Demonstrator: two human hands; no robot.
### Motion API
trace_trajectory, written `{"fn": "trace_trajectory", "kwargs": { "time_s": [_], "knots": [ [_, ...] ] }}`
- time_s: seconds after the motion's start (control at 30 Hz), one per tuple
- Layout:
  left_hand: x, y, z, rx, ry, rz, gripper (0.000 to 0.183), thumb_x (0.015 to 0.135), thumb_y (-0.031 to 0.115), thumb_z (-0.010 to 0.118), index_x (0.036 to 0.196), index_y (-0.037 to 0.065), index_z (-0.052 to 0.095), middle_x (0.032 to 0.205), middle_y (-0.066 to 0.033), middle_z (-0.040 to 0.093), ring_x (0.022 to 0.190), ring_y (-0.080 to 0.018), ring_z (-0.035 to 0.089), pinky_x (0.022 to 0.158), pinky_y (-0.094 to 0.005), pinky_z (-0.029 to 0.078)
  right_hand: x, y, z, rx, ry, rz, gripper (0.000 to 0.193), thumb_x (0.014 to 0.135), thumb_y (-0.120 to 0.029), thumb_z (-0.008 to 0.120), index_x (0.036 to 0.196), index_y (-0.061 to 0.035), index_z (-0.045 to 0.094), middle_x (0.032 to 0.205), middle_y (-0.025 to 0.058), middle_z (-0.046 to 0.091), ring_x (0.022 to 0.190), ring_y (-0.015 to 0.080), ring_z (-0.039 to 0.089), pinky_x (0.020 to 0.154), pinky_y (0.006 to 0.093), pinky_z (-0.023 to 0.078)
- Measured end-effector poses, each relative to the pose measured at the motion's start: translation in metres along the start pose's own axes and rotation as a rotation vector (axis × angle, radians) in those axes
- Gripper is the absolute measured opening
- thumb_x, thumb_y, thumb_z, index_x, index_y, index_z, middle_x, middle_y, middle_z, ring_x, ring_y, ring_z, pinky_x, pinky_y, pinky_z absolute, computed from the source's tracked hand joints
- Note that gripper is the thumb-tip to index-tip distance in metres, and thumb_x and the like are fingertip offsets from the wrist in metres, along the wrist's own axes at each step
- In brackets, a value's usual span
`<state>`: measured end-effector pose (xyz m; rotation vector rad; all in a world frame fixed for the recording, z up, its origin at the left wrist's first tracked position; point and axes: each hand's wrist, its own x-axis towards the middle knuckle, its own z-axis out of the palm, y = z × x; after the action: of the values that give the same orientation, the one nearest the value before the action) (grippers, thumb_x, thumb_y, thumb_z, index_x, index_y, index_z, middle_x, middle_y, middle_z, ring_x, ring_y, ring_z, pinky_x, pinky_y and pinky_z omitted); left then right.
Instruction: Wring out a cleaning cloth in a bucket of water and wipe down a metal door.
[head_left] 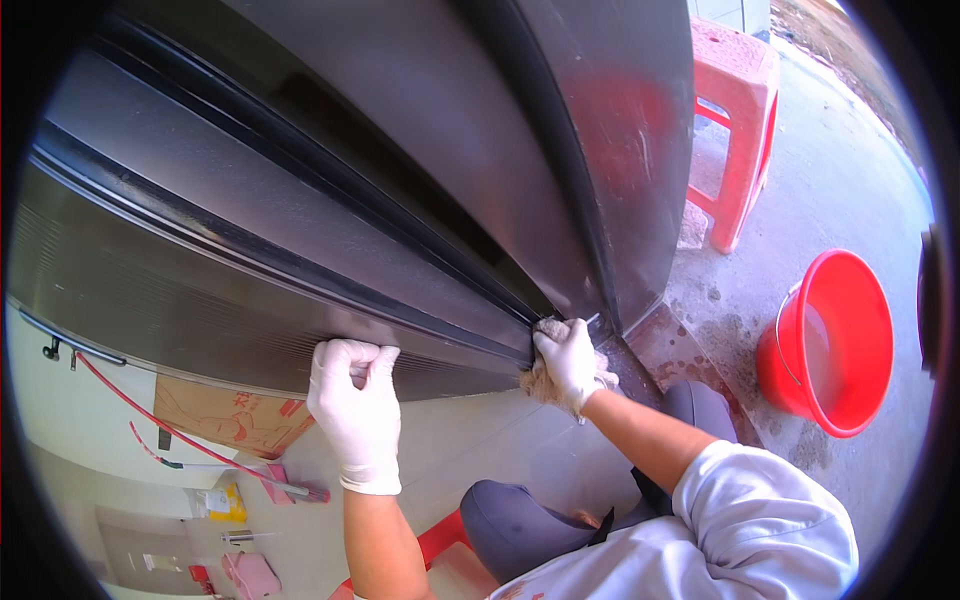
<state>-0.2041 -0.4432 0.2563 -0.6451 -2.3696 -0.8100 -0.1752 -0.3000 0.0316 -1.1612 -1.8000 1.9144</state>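
Observation:
My right hand (pixel 566 362), in a white glove, is closed round a damp-looking beige rag (pixel 545 385). It presses the rag against the lower end of a dark metal door (pixel 430 290), near the foot of the frame. My left hand (pixel 354 405), also gloved in white, has its fingers curled in and the thumb close to them. Its knuckles rest at the ribbed face of the door, and nothing shows between the fingers. Long black grooves and seals run along the door edge and the dark frame (pixel 630 150).
A red bucket (pixel 845 340) with cloudy water stands at the right on wet concrete. Behind it is a red plastic stool (pixel 735 130). Indoors at the lower left are a red-handled broom (pixel 300 492), a flat cardboard piece (pixel 225 412) and a pink box (pixel 250 575). A red seat (pixel 445 535) is under me.

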Motion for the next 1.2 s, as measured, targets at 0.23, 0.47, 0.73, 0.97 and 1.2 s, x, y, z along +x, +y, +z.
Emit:
{"fn": "trace_trajectory", "kwargs": {
  "time_s": [0.23,0.47,0.73,0.97,1.2],
  "knots": [
    [-0.002,0.004,0.0,-0.038,0.008,-0.012,0.023,0.07,-0.004,0.075,0.072,0.002,0.053,0.071,-0.0007,0.054,0.059,-0.0094,0.049,0.058,-0.0244,0.043,0.003,0.042,-0.008,-0.181,0.013,-0.65,0.048,0.079,-0.012,0.064,0.123,0.0004,0.05,0.121,0.0214,0.053,0.11,0.04,0.051,0.097,0.0446,0.041],
    [0.001,0.003,-0.001,-0.018,-0.008,0.016,0.021,0.07,-0.002,0.075,0.073,0.002,0.055,0.071,-0.0014,0.054,0.059,-0.0113,0.049,0.058,-0.0262,0.044,-0.003,-0.011,-0.02,-0.475,-0.032,-0.84,0.043,0.081,-0.012,0.058,0.123,-0.0013,0.052,0.12,0.0189,0.056,0.102,0.0381,0.055,0.088,0.0409,0.046],
    [0.0,0.005,0.003,-0.068,-0.015,0.033,0.024,0.069,-0.002,0.076,0.072,0.002,0.052,0.071,-0.004,0.053,0.058,-0.0149,0.051,0.059,-0.0288,0.045,-0.012,0.009,-0.051,-0.496,-0.116,-0.881,0.036,0.076,-0.014,0.062,0.11,-0.0036,0.06,0.112,0.0143,0.061,0.094,0.0364,0.06,0.083,0.0428,0.048],
    [-0.001,-0.005,-0.005,-0.066,0.003,0.013,0.023,0.072,-0.003,0.074,0.075,0.001,0.051,0.072,-0.0056,0.052,0.058,-0.0166,0.054,0.059,-0.0294,0.046,-0.058,-0.165,-0.052,-0.33,0.458,-1.442,0.05,0.061,0.0,0.073,0.108,-0.0087,0.059,0.118,0.0139,0.05,0.11,0.0341,0.046,0.095,0.0419,0.037],
    [-0.006,-0.013,0.009,-0.149,0.096,0.09,0.024,0.072,-0.004,0.074,0.075,0.002,0.052,0.071,-0.0053,0.051,0.057,-0.0155,0.055,0.054,-0.0273,0.046,0.025,-0.044,-0.022,-0.524,0.555,-1.467,0.061,0.055,-0.003,0.072,0.111,-0.018,0.052,0.118,0.0117,0.038,0.108,0.0365,0.04,0.089,0.0492,0.037]
  ]
}}
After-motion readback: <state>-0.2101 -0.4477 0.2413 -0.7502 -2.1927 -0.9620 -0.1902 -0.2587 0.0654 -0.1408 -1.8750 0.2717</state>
